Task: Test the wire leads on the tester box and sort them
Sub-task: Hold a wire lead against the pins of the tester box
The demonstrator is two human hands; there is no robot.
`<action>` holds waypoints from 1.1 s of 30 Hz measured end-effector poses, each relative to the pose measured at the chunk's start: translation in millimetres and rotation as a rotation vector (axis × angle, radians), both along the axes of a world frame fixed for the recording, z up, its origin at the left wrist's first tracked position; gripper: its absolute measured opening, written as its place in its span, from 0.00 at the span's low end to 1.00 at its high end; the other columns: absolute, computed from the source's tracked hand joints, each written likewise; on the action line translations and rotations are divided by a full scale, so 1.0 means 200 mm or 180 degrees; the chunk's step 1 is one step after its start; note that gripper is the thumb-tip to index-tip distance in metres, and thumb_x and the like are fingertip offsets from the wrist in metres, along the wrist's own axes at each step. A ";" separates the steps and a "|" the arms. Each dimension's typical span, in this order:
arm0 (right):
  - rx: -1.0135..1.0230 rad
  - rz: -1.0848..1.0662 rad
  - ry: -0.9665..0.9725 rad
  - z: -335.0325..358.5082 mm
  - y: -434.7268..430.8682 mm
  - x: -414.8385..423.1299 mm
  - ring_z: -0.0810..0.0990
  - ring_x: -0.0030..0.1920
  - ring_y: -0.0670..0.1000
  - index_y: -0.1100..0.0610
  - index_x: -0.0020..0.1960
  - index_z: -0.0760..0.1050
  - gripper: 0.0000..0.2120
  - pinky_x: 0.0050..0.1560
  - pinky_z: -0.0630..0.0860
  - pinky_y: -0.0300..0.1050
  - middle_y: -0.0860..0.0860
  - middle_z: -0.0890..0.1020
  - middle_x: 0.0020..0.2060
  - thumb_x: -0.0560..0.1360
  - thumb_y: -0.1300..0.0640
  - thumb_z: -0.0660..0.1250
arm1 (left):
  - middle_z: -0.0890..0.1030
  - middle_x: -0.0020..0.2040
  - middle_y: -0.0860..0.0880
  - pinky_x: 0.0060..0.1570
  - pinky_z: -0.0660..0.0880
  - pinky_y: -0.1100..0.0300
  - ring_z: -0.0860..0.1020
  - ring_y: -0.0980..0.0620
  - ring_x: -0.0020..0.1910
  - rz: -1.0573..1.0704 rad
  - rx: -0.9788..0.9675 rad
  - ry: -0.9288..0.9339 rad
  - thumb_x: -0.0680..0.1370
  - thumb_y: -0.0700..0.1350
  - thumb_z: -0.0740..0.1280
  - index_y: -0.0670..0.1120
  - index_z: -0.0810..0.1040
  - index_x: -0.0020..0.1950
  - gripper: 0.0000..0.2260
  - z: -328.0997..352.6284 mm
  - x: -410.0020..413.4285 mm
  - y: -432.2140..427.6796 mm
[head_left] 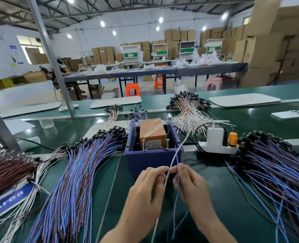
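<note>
Here, a worker readies a wire lead at the tester box (152, 161), low in the middle of the frame.

The left hand (147, 189) pinches the white wire (177, 151) and the right hand (191, 185) pinches the blue wire (176, 206), fingertips almost meeting. This is probably to part the two ends so each can touch one of the metal pins (143, 145) standing in the box just above. The left pile (75, 172) and right pile (276, 172) of leads fan out on either side, seemingly kept close for quick sorting.
</note>
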State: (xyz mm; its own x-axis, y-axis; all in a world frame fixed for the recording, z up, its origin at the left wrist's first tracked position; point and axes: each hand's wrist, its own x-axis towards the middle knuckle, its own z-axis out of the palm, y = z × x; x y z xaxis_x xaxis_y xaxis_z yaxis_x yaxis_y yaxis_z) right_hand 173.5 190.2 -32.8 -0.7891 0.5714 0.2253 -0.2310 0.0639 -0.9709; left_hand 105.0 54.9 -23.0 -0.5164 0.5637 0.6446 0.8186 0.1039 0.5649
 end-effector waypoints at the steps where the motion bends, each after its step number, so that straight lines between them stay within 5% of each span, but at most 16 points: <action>1: 0.0231 -0.0066 -0.0055 -0.01 -0.01 0.00 0.75 0.28 0.43 0.44 0.44 0.83 0.15 0.30 0.71 0.34 0.51 0.80 0.31 0.78 0.41 0.59 | 0.79 0.54 0.62 0.50 0.74 0.66 0.79 0.56 0.52 0.0081 0.0109 -0.0445 0.83 0.55 0.59 0.62 0.74 0.62 0.09 0.01 0.00 0.03; 5: 0.0929 -0.0246 -0.0230 -0.04 -0.04 -0.01 0.78 0.30 0.44 0.39 0.48 0.80 0.14 0.31 0.72 0.36 0.48 0.82 0.33 0.79 0.39 0.57 | 0.79 0.51 0.59 0.49 0.76 0.65 0.80 0.57 0.51 0.0127 0.0383 -0.1433 0.78 0.58 0.63 0.59 0.79 0.57 0.11 0.00 0.01 0.13; 9: 0.1495 -0.0468 -0.0408 -0.08 -0.03 -0.02 0.81 0.34 0.43 0.42 0.51 0.79 0.16 0.33 0.71 0.31 0.39 0.83 0.37 0.79 0.38 0.54 | 0.79 0.49 0.54 0.46 0.77 0.65 0.81 0.54 0.48 -0.0018 0.0587 -0.1765 0.80 0.47 0.68 0.58 0.83 0.51 0.06 -0.02 0.00 0.14; 13: 0.1862 -0.0436 -0.0378 -0.11 -0.03 -0.02 0.82 0.37 0.43 0.45 0.56 0.79 0.18 0.37 0.77 0.40 0.42 0.84 0.38 0.81 0.39 0.54 | 0.81 0.50 0.52 0.49 0.76 0.67 0.82 0.54 0.49 -0.0142 0.0650 -0.2181 0.79 0.45 0.69 0.57 0.84 0.51 0.07 -0.02 -0.02 0.12; 17: 0.2095 -0.0469 -0.0404 -0.10 -0.04 -0.02 0.82 0.38 0.40 0.47 0.61 0.79 0.20 0.37 0.77 0.34 0.39 0.83 0.38 0.81 0.41 0.53 | 0.81 0.50 0.50 0.51 0.77 0.63 0.81 0.55 0.49 -0.0231 0.0629 -0.2471 0.79 0.46 0.70 0.56 0.84 0.48 0.06 -0.02 -0.02 0.11; 24: 0.2556 -0.0737 -0.0422 -0.11 -0.05 -0.02 0.77 0.33 0.32 0.38 0.64 0.67 0.16 0.34 0.68 0.24 0.28 0.77 0.33 0.83 0.37 0.46 | 0.82 0.43 0.48 0.37 0.77 0.64 0.79 0.57 0.37 -0.0335 0.0817 -0.2649 0.80 0.43 0.69 0.49 0.81 0.49 0.02 -0.04 -0.02 0.11; 26: 0.2414 -0.0985 -0.0366 -0.12 -0.04 -0.03 0.78 0.37 0.33 0.38 0.63 0.69 0.16 0.36 0.68 0.23 0.32 0.78 0.33 0.84 0.39 0.45 | 0.82 0.41 0.49 0.38 0.78 0.61 0.79 0.54 0.38 -0.0272 0.0882 -0.2515 0.81 0.45 0.67 0.53 0.79 0.48 0.04 -0.04 -0.03 0.10; 29: 0.2339 -0.1459 -0.0223 -0.11 -0.02 -0.04 0.79 0.39 0.41 0.43 0.67 0.72 0.18 0.32 0.68 0.26 0.40 0.73 0.27 0.84 0.45 0.49 | 0.78 0.38 0.50 0.34 0.72 0.64 0.74 0.56 0.33 0.0160 0.0888 -0.1538 0.81 0.50 0.65 0.58 0.76 0.49 0.03 -0.02 -0.09 0.05; 33: 0.2309 -0.1581 -0.0239 -0.08 0.03 -0.07 0.75 0.28 0.45 0.49 0.76 0.65 0.21 0.28 0.63 0.32 0.42 0.68 0.23 0.86 0.47 0.48 | 0.72 0.34 0.54 0.30 0.66 0.67 0.69 0.55 0.30 0.0809 0.1001 -0.0713 0.82 0.52 0.63 0.60 0.76 0.54 0.04 -0.01 -0.19 -0.02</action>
State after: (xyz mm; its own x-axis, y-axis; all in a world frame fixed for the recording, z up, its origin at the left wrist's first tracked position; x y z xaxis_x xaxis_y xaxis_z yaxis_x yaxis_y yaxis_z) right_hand 158.6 196.5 -49.2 -0.5148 0.5885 0.6233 0.0500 0.7465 -0.6635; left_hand 66.1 50.1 -25.2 -0.7590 0.1962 0.6208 0.6434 0.0809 0.7612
